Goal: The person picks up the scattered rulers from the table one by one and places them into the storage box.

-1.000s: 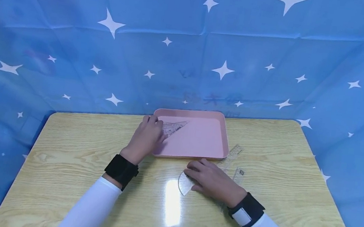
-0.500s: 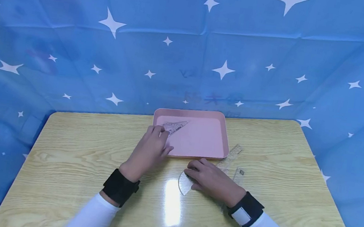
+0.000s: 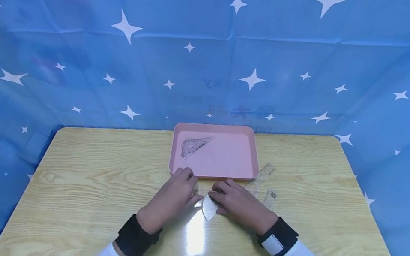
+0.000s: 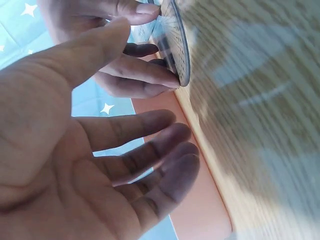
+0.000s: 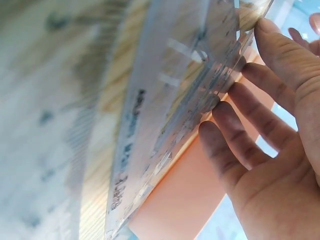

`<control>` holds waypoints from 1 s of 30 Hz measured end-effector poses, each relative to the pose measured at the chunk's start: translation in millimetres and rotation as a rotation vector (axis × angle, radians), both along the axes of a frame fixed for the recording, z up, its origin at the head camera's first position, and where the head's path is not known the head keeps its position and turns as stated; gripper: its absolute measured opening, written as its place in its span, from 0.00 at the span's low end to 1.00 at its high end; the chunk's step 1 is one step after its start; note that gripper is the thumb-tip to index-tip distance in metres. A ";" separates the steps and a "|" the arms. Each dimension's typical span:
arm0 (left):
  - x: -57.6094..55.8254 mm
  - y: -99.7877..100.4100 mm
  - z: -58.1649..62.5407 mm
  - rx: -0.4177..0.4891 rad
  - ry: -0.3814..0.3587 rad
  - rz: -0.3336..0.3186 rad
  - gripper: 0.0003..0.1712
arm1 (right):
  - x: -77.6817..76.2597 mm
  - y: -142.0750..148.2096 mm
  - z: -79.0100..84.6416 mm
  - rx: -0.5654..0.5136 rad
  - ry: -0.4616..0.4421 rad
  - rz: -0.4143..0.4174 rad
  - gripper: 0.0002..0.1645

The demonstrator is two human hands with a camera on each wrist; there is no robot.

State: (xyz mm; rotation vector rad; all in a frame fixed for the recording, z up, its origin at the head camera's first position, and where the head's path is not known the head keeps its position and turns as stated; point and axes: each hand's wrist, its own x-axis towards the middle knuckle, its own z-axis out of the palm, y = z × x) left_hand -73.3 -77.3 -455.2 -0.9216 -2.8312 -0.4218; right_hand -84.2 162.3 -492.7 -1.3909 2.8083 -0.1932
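In the head view my left hand (image 3: 170,199) holds nothing, its fingers loosely bent by the near edge of the pink tray (image 3: 228,161). My right hand (image 3: 239,204) is in front of the tray and grips a clear protractor (image 3: 209,208). Its rounded edge shows in the left wrist view, where the protractor (image 4: 177,42) stands between the right thumb and fingers. A clear set square (image 3: 195,145) lies inside the tray on the left. One clear ruler (image 3: 264,170) sticks out beyond the right hand, and a second ruler (image 3: 270,197) lies beside it, partly hidden.
The tray stands at the back of a wood-grain table (image 3: 97,174), near a blue star-patterned cloth (image 3: 196,75). Clear plastic with printed marks (image 5: 135,125) fills much of the right wrist view. A bright reflection shines on the tabletop between the arms.
My left hand has come away from the set square in the tray, moving down and right toward the right hand. My right hand stays in place at the protractor.
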 end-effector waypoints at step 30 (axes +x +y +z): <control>20.7 25.1 -25.1 -0.020 -0.331 0.031 0.25 | -0.3 -1.2 0.2 -0.023 -0.009 -0.003 0.31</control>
